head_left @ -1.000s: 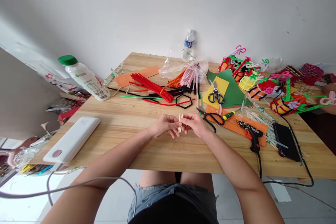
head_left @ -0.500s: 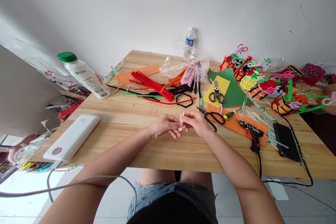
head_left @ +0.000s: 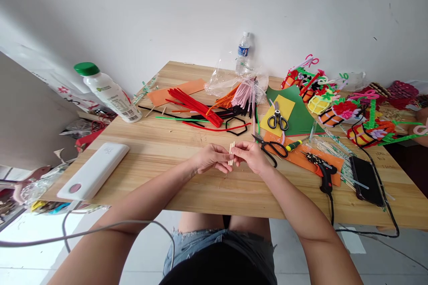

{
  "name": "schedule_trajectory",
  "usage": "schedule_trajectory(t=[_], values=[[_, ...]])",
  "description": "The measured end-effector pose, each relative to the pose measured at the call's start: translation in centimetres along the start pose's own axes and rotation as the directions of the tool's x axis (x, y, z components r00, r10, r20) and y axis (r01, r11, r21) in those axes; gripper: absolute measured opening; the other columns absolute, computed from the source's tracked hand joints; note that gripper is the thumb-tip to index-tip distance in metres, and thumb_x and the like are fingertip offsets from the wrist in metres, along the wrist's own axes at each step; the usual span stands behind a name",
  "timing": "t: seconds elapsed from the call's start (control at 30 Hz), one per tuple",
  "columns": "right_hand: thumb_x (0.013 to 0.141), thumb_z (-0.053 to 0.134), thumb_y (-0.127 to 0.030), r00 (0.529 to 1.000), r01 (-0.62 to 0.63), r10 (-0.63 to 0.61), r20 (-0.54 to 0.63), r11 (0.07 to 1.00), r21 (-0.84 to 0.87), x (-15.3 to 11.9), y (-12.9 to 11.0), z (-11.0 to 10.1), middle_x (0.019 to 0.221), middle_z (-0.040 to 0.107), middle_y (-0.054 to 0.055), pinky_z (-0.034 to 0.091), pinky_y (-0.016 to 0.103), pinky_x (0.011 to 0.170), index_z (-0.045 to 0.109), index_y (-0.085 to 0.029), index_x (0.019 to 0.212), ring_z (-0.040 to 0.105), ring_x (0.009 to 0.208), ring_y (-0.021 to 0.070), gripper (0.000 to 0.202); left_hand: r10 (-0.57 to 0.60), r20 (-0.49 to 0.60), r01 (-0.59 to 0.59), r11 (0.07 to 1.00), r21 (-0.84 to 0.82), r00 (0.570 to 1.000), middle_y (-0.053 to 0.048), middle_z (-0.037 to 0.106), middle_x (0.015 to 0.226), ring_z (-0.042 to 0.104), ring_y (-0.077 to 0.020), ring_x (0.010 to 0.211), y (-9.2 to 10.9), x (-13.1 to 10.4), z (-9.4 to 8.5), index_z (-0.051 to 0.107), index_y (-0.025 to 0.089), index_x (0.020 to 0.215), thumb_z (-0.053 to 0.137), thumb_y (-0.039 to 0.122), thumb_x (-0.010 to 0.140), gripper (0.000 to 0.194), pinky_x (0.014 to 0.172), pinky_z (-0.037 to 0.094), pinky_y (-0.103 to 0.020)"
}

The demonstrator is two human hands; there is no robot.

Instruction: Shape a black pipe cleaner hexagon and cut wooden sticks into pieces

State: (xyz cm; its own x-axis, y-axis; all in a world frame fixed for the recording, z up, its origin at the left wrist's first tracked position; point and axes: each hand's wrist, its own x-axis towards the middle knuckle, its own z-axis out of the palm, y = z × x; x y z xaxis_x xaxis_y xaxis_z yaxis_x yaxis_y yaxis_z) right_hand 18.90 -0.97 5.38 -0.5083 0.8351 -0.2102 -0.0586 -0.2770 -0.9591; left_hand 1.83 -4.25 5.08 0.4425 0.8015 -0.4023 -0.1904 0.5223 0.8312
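Between my two hands, just above the table (head_left: pixel 160 187), are a few short pale wooden sticks (head_left: pixel 231 151) held upright side by side. My left hand (head_left: pixel 213 159) pinches them from the left with thumb and fingers. From the right, my right hand (head_left: pixel 249 156) grips the same sticks by the thumb and fingertips. The fingers partly cover the sticks, so their exact number is hidden. Black-handled scissors (head_left: pixel 274 148) lie open just beyond my right hand. A black hexagon of pipe cleaner (head_left: pixel 236 132) rests on the wood past my fingers.
Red pipe cleaners (head_left: pixel 197 107) and pink ones (head_left: pixel 245 93) lie at the back. A hot glue gun (head_left: pixel 324 173), a phone (head_left: pixel 366 180) and smaller scissors (head_left: pixel 277 118) are on the right, near pipe-cleaner baskets (head_left: pixel 371 133). A power bank (head_left: pixel 95 170) and white bottle (head_left: pixel 112 98) stand left.
Both hands stay in nearly the same place, still holding the sticks, with slight finger shifts. The whole view has moved a little.
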Motion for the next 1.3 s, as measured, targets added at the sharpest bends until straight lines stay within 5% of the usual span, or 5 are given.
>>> schedule_trajectory(t=[0.37,0.8,1.03,1.3], values=[[0.059,0.081,-0.040,1.000,0.009,-0.009,-0.018,1.000,-0.018,-0.15,-0.13,0.19,0.058,0.062,-0.001,0.046,0.022,0.041,0.065,-0.013,0.071,0.056,0.048,0.0097,0.034,-0.018,0.014,0.018,1.000,0.018,1.000,-0.011,0.073,0.075,0.068,-0.0141,0.060,0.14,-0.24,-0.09,0.070,0.008,0.076,0.083,0.034,0.061,0.033,0.058,0.057,-0.023],[0.058,0.081,-0.042,0.997,0.046,-0.048,-0.062,0.998,-0.033,-0.11,0.22,0.42,0.056,0.061,-0.001,0.044,0.022,0.039,0.065,-0.014,0.073,0.056,0.047,0.0106,0.035,0.040,-0.025,-0.040,0.999,0.001,0.999,-0.007,0.068,0.058,0.067,-0.0160,0.054,0.02,-0.13,0.32,0.068,0.008,0.069,0.085,0.036,0.056,0.036,0.052,0.056,-0.023],[0.059,0.080,-0.042,0.996,0.055,-0.059,-0.062,0.997,-0.052,-0.03,0.27,0.36,0.055,0.060,-0.002,0.045,0.021,0.039,0.066,-0.013,0.073,0.054,0.046,0.0091,0.035,0.103,-0.040,-0.098,0.989,0.107,0.994,-0.011,0.072,0.073,0.066,-0.0151,0.054,0.19,-0.34,0.57,0.069,0.007,0.073,0.083,0.041,0.058,0.040,0.049,0.055,-0.025],[0.060,0.079,-0.040,0.997,0.051,-0.055,-0.058,0.997,-0.052,-0.13,0.28,0.55,0.054,0.061,-0.002,0.046,0.021,0.039,0.066,-0.013,0.072,0.055,0.045,0.0089,0.033,0.029,-0.001,-0.029,0.999,0.042,1.000,-0.010,0.071,0.066,0.066,-0.0152,0.054,0.25,-0.35,0.28,0.069,0.007,0.073,0.084,0.037,0.058,0.036,0.050,0.055,-0.024]])
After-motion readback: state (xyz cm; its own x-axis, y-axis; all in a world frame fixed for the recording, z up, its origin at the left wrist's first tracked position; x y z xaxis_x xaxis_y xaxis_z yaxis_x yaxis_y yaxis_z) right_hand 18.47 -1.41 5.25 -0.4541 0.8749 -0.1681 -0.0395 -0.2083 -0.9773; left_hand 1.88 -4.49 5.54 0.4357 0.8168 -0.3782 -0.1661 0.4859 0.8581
